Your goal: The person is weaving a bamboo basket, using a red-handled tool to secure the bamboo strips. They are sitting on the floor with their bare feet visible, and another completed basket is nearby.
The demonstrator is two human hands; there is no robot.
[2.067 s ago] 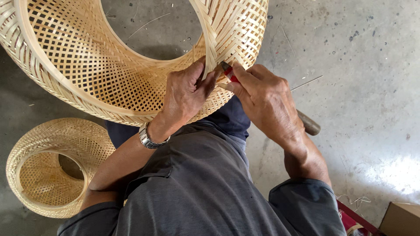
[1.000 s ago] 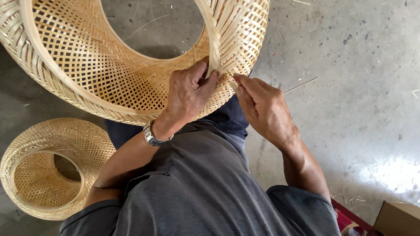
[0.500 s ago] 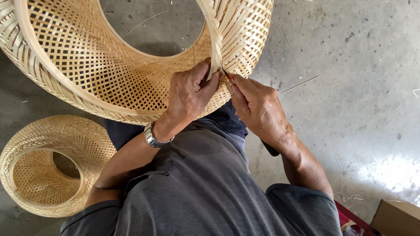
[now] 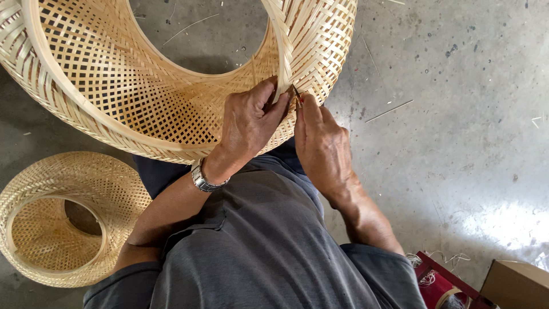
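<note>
A large woven bamboo shade [image 4: 143,97] with an open round middle leans against my lap. My left hand [image 4: 249,123] pinches a pale bamboo strip [image 4: 280,51] at its near rim, thumb on the outside. My right hand [image 4: 320,146] sits right beside it, fingertips pressed to the same spot of the rim. It grips a thin tool with a reddish tip [image 4: 296,100]; most of the tool is hidden in the fist. A metal wristwatch [image 4: 203,177] is on my left wrist.
A smaller woven bamboo shade [image 4: 63,217] lies on the concrete floor at lower left. A cardboard box [image 4: 514,283] and a red tray with string [image 4: 440,283] sit at lower right. Loose bamboo slivers [image 4: 389,110] lie scattered on the floor.
My right hand has closed in on the rim beside my left thumb. The tool's handle that stuck out below my right hand no longer shows.
</note>
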